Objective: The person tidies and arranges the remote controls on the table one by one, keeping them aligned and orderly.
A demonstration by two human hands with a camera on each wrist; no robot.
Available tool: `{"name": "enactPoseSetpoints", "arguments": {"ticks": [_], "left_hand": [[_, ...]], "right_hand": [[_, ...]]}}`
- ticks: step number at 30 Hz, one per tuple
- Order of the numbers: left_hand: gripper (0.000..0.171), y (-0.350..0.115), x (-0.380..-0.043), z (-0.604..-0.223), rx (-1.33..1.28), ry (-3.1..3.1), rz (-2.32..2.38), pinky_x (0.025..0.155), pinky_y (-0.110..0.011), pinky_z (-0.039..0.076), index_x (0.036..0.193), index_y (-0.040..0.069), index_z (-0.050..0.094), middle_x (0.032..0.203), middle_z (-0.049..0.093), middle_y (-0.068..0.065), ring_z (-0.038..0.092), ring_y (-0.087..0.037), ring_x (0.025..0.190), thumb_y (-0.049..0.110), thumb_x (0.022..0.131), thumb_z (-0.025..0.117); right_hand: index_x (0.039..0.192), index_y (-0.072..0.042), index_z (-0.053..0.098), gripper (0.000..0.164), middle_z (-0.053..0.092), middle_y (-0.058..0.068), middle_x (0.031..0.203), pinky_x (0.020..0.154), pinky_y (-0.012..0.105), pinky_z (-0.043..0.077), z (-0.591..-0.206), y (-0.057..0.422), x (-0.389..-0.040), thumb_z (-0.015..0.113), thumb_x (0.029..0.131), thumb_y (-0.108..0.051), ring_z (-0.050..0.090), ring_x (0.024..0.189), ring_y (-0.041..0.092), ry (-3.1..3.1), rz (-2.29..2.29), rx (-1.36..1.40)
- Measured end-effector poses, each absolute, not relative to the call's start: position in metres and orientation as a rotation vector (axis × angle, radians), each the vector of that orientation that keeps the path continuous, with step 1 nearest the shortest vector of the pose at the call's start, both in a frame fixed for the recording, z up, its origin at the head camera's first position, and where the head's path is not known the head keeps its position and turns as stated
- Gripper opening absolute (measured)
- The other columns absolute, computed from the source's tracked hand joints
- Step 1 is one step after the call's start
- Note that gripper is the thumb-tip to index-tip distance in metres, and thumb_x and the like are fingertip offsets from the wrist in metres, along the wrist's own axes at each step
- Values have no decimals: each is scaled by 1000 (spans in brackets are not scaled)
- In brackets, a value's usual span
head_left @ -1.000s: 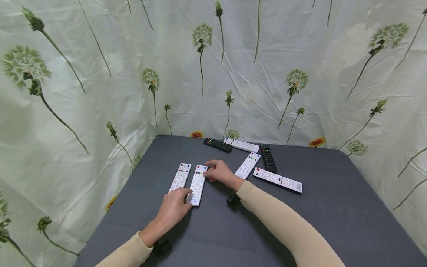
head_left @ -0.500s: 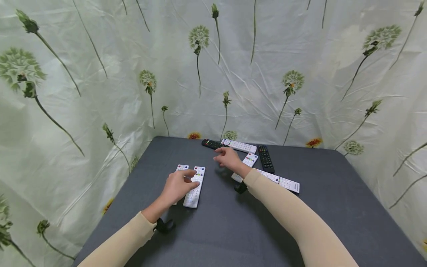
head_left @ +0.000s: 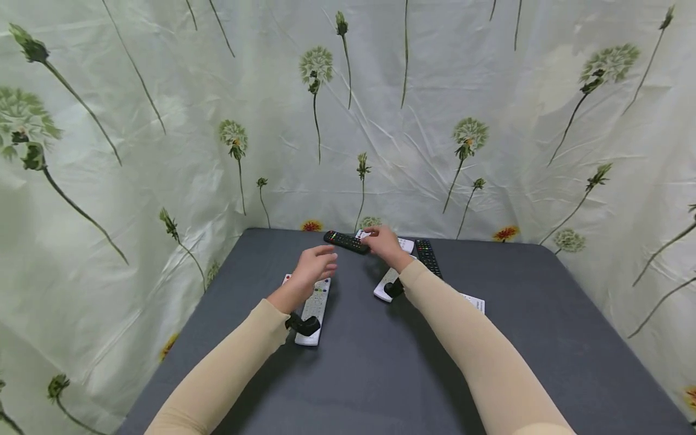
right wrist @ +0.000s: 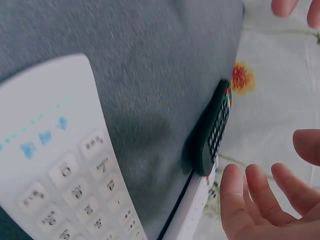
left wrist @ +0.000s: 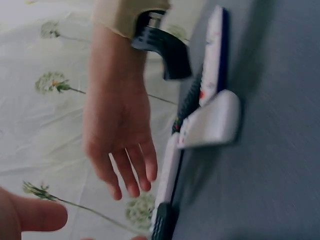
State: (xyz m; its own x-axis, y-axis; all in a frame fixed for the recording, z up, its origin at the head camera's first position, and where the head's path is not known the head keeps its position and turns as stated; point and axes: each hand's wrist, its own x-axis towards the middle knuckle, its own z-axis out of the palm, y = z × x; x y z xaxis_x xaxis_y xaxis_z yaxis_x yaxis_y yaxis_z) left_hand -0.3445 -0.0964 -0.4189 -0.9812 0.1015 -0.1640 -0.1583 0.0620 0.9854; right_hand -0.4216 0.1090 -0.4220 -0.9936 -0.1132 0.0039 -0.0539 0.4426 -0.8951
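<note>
My left hand (head_left: 316, 266) is raised above the top end of a white remote control (head_left: 315, 308), fingers loosely extended and holding nothing. Beside that remote, just a corner of a second white remote (head_left: 286, 278) shows from behind the hand. Farther right, my right hand (head_left: 385, 244) hovers near the end of a black remote (head_left: 346, 241) at the back. Its fingers (left wrist: 135, 165) hang fairly straight and apart from the remotes in the left wrist view. A white remote (head_left: 406, 244) behind the right hand is partly hidden. Under the right wrist lies another white remote (head_left: 384, 289).
A second black remote (head_left: 428, 257) lies to the right of the right hand. The end of a further white remote (head_left: 475, 302) shows past the right sleeve. A dandelion-print cloth (head_left: 413, 151) hangs behind the back edge of the dark grey table (head_left: 370, 368).
Both hands have lifted away from the white remote at left. The right hand has moved back and right to the rear black remote; the left has moved forward. The view has shifted slightly.
</note>
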Motion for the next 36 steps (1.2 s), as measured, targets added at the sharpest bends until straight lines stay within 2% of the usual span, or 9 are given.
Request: {"name": "enactPoseSetpoints", "arguments": {"ticks": [7, 13, 16, 20, 21, 23, 30, 33, 36], "left_hand": [[54, -66, -385, -421, -339, 1692, 2323, 108, -47, 43, 154, 4, 37, 152, 38, -27, 45, -43, 135, 12, 103, 51], [58, -52, -413, -431, -458, 1467, 2468, 111, -52, 38, 155, 4, 32, 156, 27, -32, 37, -49, 137, 15, 101, 50], [61, -46, -422, -437, -487, 1429, 2465, 111, -53, 37, 157, 7, 28, 158, 21, -32, 35, -50, 138, 17, 101, 50], [66, -39, -429, -444, -512, 1381, 2457, 111, -54, 38, 160, 9, 23, 160, 16, -32, 33, -51, 139, 17, 101, 51], [66, -38, -431, -446, -514, 1369, 2458, 111, -54, 38, 160, 10, 22, 160, 15, -32, 32, -51, 139, 17, 101, 51], [68, -34, -432, -447, -516, 1352, 2460, 111, -54, 38, 161, 10, 21, 160, 14, -33, 33, -51, 139, 18, 101, 52], [66, -35, -436, -451, -483, 1378, 2432, 110, -54, 38, 160, 10, 21, 159, 18, -31, 35, -49, 137, 19, 102, 52], [62, -41, -437, -451, -487, 1432, 2403, 109, -52, 41, 158, 9, 25, 156, 25, -31, 41, -47, 133, 18, 103, 51], [60, -43, -437, -450, -528, 1470, 2378, 107, -47, 44, 158, 7, 26, 151, 31, -32, 46, -44, 131, 12, 102, 50]], "right_hand": [[149, -5, 49, 53, 54, 21, 141, 91, 48, 54, -426, 115, -433, 60, 99, -18, 60, 116, 38, 2632, -1576, -147], [154, -2, 39, 59, 49, 25, 145, 82, 44, 56, -431, 113, -440, 57, 101, -21, 61, 108, 37, 2678, -1431, -228], [156, -4, 35, 62, 54, 24, 137, 78, 42, 56, -437, 112, -441, 57, 101, -24, 62, 99, 34, 2674, -1365, -235], [158, -6, 32, 65, 53, 22, 140, 76, 41, 57, -445, 113, -441, 58, 102, -26, 62, 102, 32, 2644, -1324, -214], [158, -6, 32, 65, 47, 21, 147, 77, 42, 57, -445, 114, -440, 58, 102, -26, 60, 108, 33, 2636, -1325, -213], [158, -6, 33, 64, 45, 20, 151, 78, 41, 57, -447, 116, -439, 58, 102, -26, 59, 113, 33, 2630, -1325, -206], [155, -4, 38, 59, 48, 20, 148, 78, 39, 57, -450, 115, -435, 57, 103, -24, 60, 116, 32, 2625, -1334, -213], [152, -2, 43, 55, 53, 19, 143, 76, 38, 57, -452, 111, -435, 57, 102, -22, 64, 106, 30, 2638, -1370, -184], [145, 1, 52, 50, 64, 19, 124, 70, 34, 56, -453, 107, -435, 58, 99, -19, 67, 82, 24, 2670, -1386, -126]]}}
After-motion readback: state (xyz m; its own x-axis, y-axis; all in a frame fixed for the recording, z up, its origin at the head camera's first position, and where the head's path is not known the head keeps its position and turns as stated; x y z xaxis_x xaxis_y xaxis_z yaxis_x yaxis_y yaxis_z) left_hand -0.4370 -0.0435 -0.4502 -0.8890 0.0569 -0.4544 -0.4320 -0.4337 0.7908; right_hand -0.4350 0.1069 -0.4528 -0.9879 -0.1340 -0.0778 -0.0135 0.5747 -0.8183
